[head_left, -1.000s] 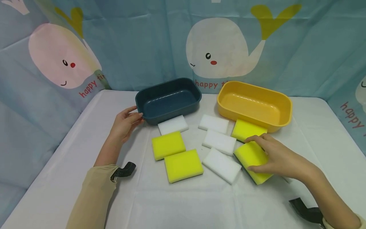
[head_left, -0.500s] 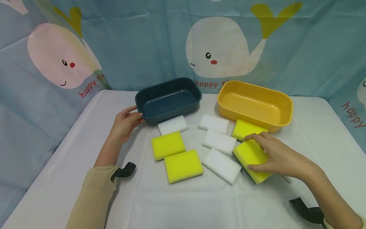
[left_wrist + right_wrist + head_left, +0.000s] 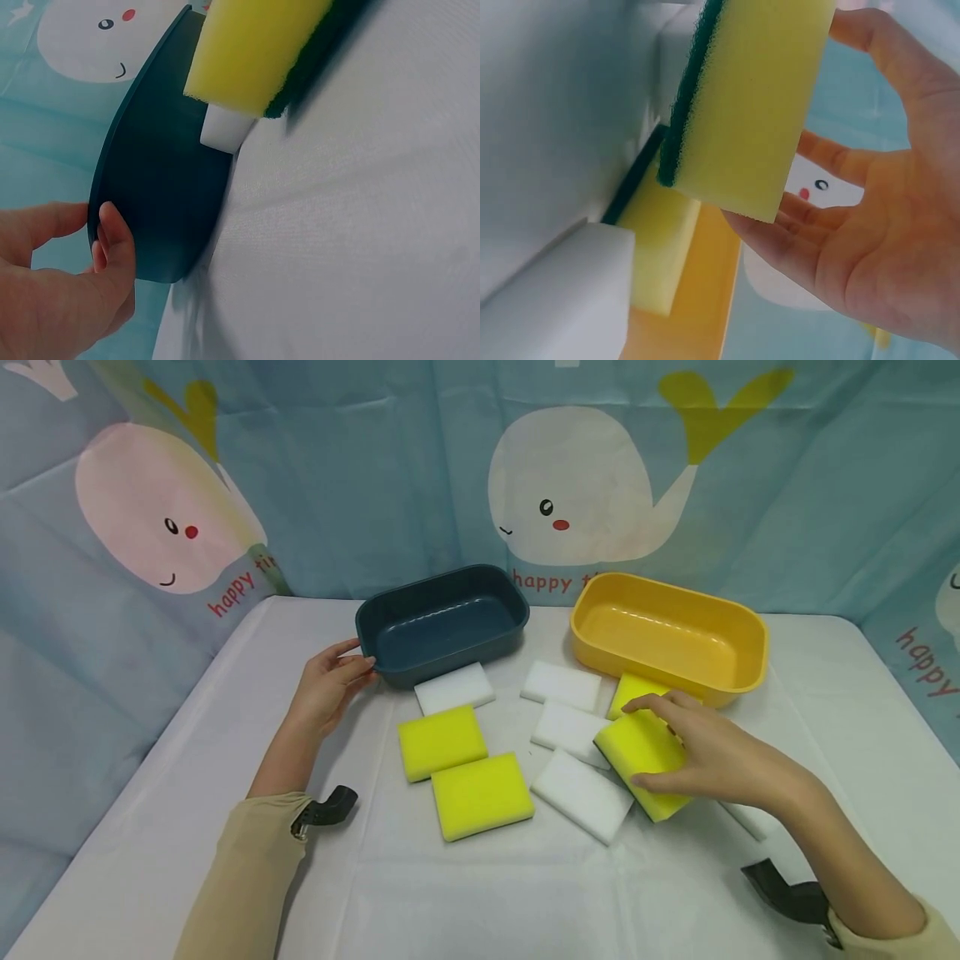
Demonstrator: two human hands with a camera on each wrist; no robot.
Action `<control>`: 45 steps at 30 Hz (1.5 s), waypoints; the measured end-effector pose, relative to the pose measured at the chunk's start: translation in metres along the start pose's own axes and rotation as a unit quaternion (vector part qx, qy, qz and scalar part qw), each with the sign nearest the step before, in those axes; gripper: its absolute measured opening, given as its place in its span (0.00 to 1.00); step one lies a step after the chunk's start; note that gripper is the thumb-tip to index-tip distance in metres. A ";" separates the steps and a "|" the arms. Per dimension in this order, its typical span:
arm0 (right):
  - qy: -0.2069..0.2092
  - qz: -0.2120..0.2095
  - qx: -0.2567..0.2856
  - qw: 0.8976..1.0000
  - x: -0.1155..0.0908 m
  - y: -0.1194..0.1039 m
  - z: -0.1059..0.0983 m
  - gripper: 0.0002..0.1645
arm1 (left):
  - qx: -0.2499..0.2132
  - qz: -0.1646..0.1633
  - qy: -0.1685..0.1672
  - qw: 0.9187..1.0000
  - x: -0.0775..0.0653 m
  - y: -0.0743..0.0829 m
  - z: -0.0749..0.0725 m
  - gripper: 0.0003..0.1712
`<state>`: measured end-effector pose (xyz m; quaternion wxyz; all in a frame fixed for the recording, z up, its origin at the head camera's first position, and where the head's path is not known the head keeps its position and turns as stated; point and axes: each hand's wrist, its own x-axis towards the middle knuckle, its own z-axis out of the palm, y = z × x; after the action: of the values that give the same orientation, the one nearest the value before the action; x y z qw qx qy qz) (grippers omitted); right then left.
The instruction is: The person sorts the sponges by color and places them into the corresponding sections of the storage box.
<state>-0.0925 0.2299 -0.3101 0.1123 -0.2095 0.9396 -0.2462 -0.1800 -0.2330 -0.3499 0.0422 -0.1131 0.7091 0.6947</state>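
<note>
My right hand (image 3: 723,760) grips a yellow sponge (image 3: 645,756) by its edges; the right wrist view shows the green scouring layer (image 3: 694,97) on its lower side. It is lifted over the table and overlaps a white sponge (image 3: 573,731) in the head view. At the far left, my left hand (image 3: 326,689) pinches the rim of a dark teal tub (image 3: 442,664), thumb and fingers on either side of the wall. Two more yellow sponges (image 3: 442,743) lie near the middle. Another yellow sponge (image 3: 630,689), partly hidden by the right hand, lies against a yellow tub (image 3: 667,668).
Several white sponge blocks lie on the white-covered table (image 3: 480,902): one white block (image 3: 453,689) before the teal tub, others at the centre, and one white block (image 3: 750,818) partly under my right forearm. A blue whale-print curtain (image 3: 420,485) hangs behind both tubs.
My right hand has raised the yellow sponge and shifted it left and away from me, uncovering more of the white block beneath the wrist. The left hand and tubs stay put.
</note>
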 end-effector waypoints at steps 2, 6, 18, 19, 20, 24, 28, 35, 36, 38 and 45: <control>0.003 -0.007 0.000 1.000 0.003 -0.002 -0.001 0.47 | -0.007 0.001 0.000 1.000 0.000 0.000 0.001 0.38; 0.007 -0.014 0.004 1.000 0.008 -0.008 -0.004 0.47 | -0.015 -0.001 0.005 1.000 0.000 0.001 0.003 0.38; 0.006 -0.016 -0.026 1.000 0.029 -0.028 -0.016 0.45 | -0.002 -0.013 -0.004 1.000 -0.001 0.003 0.004 0.40; 0.006 -0.018 -0.027 0.999 0.030 -0.031 -0.017 0.45 | 0.001 -0.012 -0.008 1.000 -0.001 0.003 0.004 0.40; 0.005 -0.020 -0.027 0.999 0.032 -0.033 -0.019 0.44 | 0.004 -0.011 -0.012 1.000 -0.002 0.003 0.004 0.41; 0.000 -0.019 -0.032 0.999 0.039 -0.043 -0.023 0.45 | 0.008 -0.013 -0.023 1.000 -0.002 0.004 0.002 0.41; -0.003 -0.015 -0.038 0.999 0.050 -0.052 -0.026 0.46 | 0.009 -0.015 -0.026 1.000 -0.002 0.004 0.002 0.40; -0.006 -0.026 -0.035 0.999 0.068 -0.063 -0.029 0.43 | 0.016 -0.016 -0.017 1.000 -0.003 0.003 0.002 0.39; -0.008 -0.023 -0.034 0.999 0.070 -0.064 -0.029 0.43 | 0.014 -0.017 -0.016 1.000 -0.003 0.003 0.002 0.39; -0.013 -0.018 -0.035 0.999 0.074 -0.066 -0.029 0.43 | 0.012 -0.017 -0.014 1.000 -0.003 0.003 0.002 0.38; -0.026 -0.007 -0.036 0.999 0.092 -0.074 -0.026 0.42 | -0.005 -0.022 -0.003 1.000 -0.003 0.003 0.004 0.37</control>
<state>-0.1569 0.1413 -0.2606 0.1272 -0.2261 0.9431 -0.2078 -0.1778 -0.2286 -0.3467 0.0595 -0.1267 0.7027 0.6976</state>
